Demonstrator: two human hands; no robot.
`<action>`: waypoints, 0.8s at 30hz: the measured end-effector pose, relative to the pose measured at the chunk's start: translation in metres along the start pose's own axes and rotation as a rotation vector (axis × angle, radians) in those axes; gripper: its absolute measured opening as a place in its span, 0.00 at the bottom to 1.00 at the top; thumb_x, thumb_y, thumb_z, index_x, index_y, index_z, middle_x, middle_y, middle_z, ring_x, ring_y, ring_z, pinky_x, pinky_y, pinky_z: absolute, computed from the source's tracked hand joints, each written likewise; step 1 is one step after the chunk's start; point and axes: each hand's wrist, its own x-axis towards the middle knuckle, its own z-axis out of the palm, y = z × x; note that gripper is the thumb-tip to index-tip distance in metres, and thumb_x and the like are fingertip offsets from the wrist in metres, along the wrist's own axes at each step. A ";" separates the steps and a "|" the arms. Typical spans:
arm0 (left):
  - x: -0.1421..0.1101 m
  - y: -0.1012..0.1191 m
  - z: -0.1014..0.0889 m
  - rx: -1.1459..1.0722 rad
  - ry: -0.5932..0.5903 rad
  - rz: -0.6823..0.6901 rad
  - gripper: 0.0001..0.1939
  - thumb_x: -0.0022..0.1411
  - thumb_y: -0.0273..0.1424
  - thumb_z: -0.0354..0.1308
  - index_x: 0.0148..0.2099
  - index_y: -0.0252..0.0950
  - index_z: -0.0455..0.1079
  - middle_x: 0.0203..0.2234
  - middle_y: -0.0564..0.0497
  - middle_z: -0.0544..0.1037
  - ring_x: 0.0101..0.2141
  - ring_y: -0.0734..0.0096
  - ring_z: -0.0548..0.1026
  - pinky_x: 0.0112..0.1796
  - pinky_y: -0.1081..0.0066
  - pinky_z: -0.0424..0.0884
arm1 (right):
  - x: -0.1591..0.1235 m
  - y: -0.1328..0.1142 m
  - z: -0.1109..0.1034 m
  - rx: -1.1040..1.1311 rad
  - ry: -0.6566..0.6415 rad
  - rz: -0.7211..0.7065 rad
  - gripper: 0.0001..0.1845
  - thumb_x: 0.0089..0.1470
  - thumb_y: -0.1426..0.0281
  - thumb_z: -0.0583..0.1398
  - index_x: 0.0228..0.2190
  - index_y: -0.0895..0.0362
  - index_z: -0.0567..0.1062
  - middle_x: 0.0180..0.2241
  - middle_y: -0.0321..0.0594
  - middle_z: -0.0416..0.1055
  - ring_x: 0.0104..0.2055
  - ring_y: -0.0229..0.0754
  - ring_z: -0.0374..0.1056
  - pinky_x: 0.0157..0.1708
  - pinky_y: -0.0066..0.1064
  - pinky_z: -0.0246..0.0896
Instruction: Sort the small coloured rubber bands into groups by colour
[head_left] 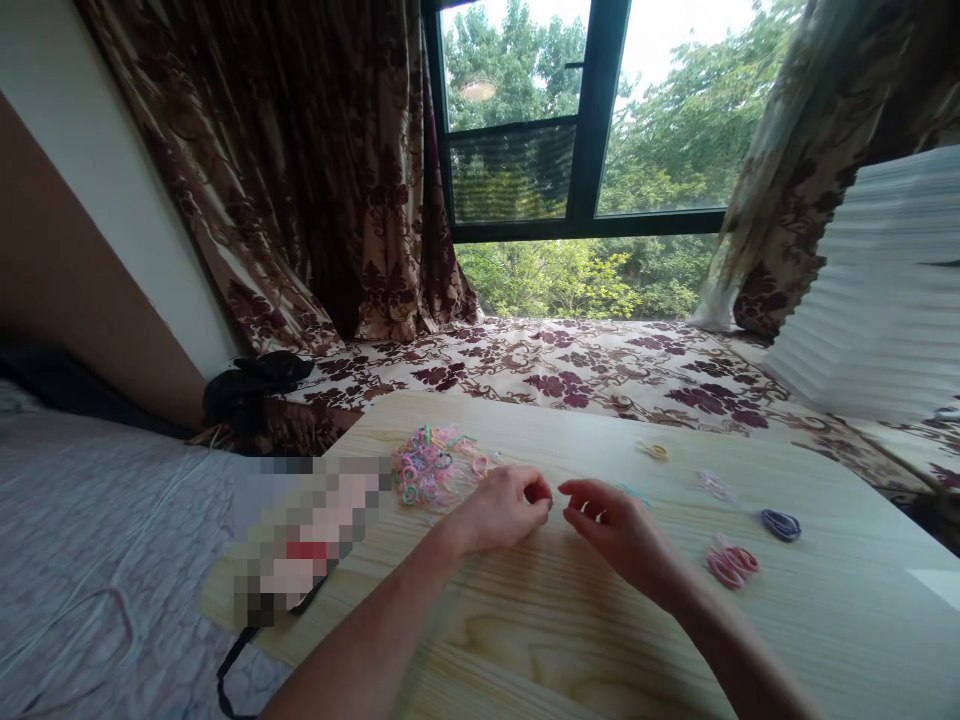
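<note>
My left hand and my right hand meet over the middle of a light wooden table, fingertips close together in a pinch. What they pinch is too small to make out. Just left of my left hand lies a mixed pile of small coloured elastic bands. Sorted little heaps lie to the right: pink bands, blue bands, pale purple bands and yellow bands. A thin teal band lies beside my right hand.
A blurred-out object with a black strap lies at the table's left edge. A grey quilted bed is to the left. A floral-covered window seat, a black bag, curtains and a white pleated object stand behind.
</note>
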 end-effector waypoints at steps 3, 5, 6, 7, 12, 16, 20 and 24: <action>0.000 0.001 0.000 -0.121 -0.012 -0.049 0.08 0.50 0.28 0.51 0.29 0.32 0.70 0.23 0.52 0.73 0.26 0.75 0.69 0.27 0.76 0.63 | 0.002 0.005 0.002 0.024 0.019 0.002 0.15 0.48 0.65 0.56 0.37 0.55 0.76 0.22 0.35 0.71 0.23 0.36 0.64 0.23 0.27 0.58; 0.001 0.001 0.000 -0.177 -0.005 -0.083 0.07 0.49 0.28 0.52 0.29 0.31 0.70 0.22 0.53 0.72 0.24 0.76 0.67 0.26 0.77 0.62 | 0.002 0.006 0.002 0.031 0.013 -0.008 0.13 0.48 0.65 0.56 0.35 0.55 0.76 0.22 0.35 0.71 0.23 0.37 0.64 0.23 0.27 0.58; 0.001 0.001 0.000 -0.200 -0.002 -0.097 0.07 0.48 0.28 0.53 0.29 0.31 0.70 0.21 0.53 0.72 0.24 0.77 0.67 0.25 0.78 0.62 | 0.002 0.006 0.002 0.034 0.008 -0.008 0.13 0.48 0.65 0.56 0.34 0.55 0.76 0.22 0.36 0.71 0.24 0.37 0.65 0.23 0.27 0.58; 0.002 0.001 0.000 -0.219 0.002 -0.109 0.07 0.48 0.28 0.53 0.29 0.31 0.70 0.22 0.53 0.72 0.23 0.77 0.67 0.24 0.78 0.62 | 0.002 0.005 0.001 0.040 0.001 -0.005 0.13 0.48 0.65 0.56 0.33 0.56 0.76 0.22 0.36 0.71 0.24 0.37 0.65 0.23 0.28 0.58; 0.002 0.000 0.001 -0.280 0.016 -0.144 0.08 0.48 0.29 0.54 0.31 0.31 0.71 0.23 0.51 0.72 0.23 0.77 0.67 0.21 0.79 0.63 | 0.002 0.000 0.000 0.122 0.005 0.026 0.14 0.47 0.65 0.57 0.34 0.58 0.76 0.23 0.36 0.71 0.24 0.36 0.64 0.23 0.27 0.59; 0.003 0.000 0.000 -0.292 0.021 -0.136 0.09 0.48 0.27 0.53 0.32 0.30 0.71 0.24 0.50 0.74 0.24 0.76 0.69 0.23 0.79 0.64 | 0.002 0.002 0.002 0.188 0.043 -0.007 0.14 0.47 0.66 0.57 0.36 0.57 0.74 0.23 0.35 0.71 0.22 0.34 0.63 0.22 0.26 0.59; 0.003 0.001 0.000 -0.307 -0.002 -0.140 0.10 0.49 0.27 0.52 0.34 0.30 0.72 0.26 0.49 0.76 0.25 0.76 0.70 0.23 0.79 0.64 | 0.003 0.002 0.003 0.175 0.074 -0.064 0.11 0.47 0.65 0.57 0.32 0.57 0.75 0.22 0.35 0.70 0.23 0.35 0.63 0.23 0.26 0.60; 0.003 -0.001 0.001 -0.288 -0.008 -0.132 0.10 0.50 0.29 0.52 0.33 0.30 0.73 0.25 0.49 0.76 0.25 0.75 0.70 0.23 0.78 0.64 | 0.002 -0.001 0.000 0.122 0.082 -0.102 0.09 0.48 0.66 0.57 0.29 0.56 0.75 0.22 0.36 0.71 0.23 0.35 0.63 0.23 0.27 0.59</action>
